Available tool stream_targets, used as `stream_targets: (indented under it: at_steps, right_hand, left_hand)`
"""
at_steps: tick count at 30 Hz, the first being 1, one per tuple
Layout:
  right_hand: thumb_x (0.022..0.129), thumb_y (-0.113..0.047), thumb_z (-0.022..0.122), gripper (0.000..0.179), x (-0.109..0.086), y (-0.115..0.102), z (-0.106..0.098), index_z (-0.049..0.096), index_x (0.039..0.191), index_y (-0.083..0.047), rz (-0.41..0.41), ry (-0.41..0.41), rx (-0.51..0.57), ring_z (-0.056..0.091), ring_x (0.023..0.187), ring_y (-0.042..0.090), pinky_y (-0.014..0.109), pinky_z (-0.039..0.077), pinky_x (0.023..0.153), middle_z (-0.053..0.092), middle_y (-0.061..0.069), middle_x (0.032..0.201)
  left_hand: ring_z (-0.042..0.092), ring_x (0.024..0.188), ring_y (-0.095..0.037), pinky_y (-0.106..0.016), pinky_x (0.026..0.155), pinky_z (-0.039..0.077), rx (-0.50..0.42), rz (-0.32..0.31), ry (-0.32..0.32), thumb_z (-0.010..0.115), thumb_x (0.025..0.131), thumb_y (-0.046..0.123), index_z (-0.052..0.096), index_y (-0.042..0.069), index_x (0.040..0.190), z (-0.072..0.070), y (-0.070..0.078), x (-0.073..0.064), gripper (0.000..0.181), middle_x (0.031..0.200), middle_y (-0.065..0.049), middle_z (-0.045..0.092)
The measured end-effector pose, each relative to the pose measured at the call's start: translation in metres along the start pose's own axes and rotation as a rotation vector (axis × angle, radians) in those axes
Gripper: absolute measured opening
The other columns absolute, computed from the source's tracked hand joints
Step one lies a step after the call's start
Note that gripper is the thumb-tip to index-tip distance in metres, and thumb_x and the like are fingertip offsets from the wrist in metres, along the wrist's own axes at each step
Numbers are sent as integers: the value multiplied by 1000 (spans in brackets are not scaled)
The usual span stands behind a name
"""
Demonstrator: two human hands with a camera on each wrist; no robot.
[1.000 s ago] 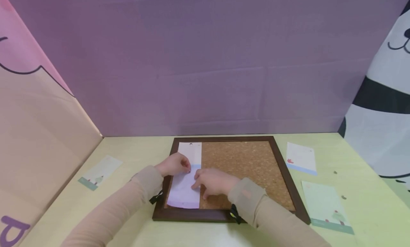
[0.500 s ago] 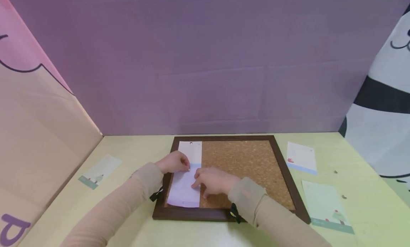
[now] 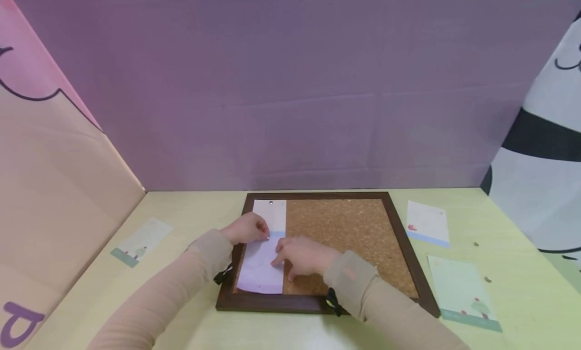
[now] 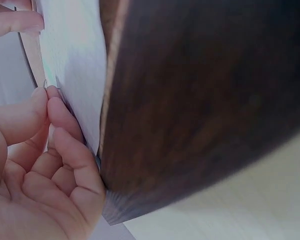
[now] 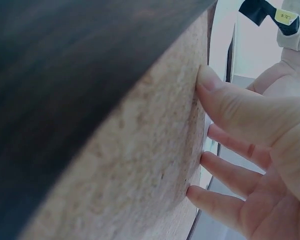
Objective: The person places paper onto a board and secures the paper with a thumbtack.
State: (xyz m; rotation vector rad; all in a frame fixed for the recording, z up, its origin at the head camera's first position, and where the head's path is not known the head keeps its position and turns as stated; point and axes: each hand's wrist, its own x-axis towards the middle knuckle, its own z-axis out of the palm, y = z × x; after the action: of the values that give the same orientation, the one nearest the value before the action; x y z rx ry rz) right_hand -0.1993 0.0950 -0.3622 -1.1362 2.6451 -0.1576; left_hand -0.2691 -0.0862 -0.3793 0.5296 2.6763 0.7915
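A framed cork board (image 3: 340, 224) lies on the table. Along its left side, an upper white sheet (image 3: 275, 216) carries a silver thumbtack (image 3: 271, 202) near its top. Below it, overlapping its lower part, lies a pale lilac-looking sheet (image 3: 260, 274) with a curled bottom edge. My left hand (image 3: 246, 229) pinches a small shiny thumbtack (image 4: 45, 84) between thumb and index finger, at the upper part of the lower sheet. Its point is hidden. My right hand (image 3: 306, 256) rests with spread fingers on the lower sheet's right edge and the bare cork.
On the right of the table lie a white note sheet (image 3: 426, 223), a green note sheet (image 3: 463, 292) and two loose thumbtacks, one a far thumbtack (image 3: 476, 244), one a nearer thumbtack (image 3: 487, 279). Another note sheet (image 3: 142, 243) lies at left. A purple cloth (image 3: 313, 88) stands behind.
My left fingertips have shifted slightly up the lower sheet with the thumbtack. The right hand stays in the same place on the sheet and cork.
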Motion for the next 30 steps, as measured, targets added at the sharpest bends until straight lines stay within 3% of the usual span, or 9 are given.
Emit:
stream_targets:
  at_steps: [30]
  right_hand:
    - [76, -18, 78, 41, 1, 2, 1, 68, 116, -21, 12, -6, 30, 57, 113, 19, 32, 45, 99, 58, 3, 125]
  left_hand:
    - [51, 67, -13, -20, 58, 41, -8, -127, 14, 71, 81, 7, 73, 5, 83, -2, 9, -3, 4, 76, -1, 66]
